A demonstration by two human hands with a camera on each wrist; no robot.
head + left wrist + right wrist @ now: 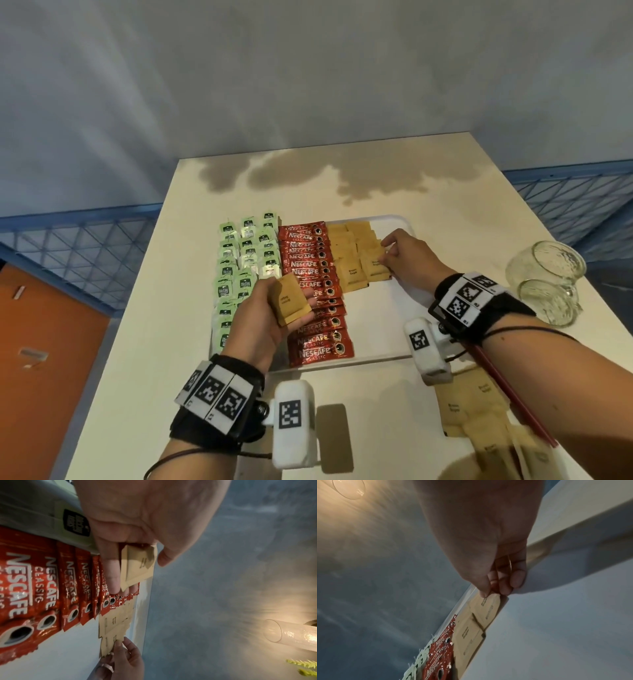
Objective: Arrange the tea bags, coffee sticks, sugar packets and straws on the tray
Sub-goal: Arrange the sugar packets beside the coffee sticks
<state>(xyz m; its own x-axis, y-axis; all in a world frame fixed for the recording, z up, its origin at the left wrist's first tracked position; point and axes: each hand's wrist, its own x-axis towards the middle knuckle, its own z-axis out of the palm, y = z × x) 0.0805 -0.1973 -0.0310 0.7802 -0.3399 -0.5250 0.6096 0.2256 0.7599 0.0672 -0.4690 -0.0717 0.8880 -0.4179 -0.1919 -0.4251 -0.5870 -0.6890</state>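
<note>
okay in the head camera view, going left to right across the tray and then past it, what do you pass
Green paper tea bags → red Nescafe coffee sticks → brown paper sugar packets → bare white plastic tray → clear glass jars lying on the cream table.

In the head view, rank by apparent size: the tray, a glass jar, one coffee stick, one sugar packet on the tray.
1. Tray
2. Glass jar
3. Coffee stick, though it lies nearest the camera
4. Sugar packet

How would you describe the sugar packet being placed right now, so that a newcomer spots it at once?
Start at the white tray, then the brown sugar packets right of the red coffee sticks. The nearest packet of the right column is it: only that one is pinched by the right hand.
</note>
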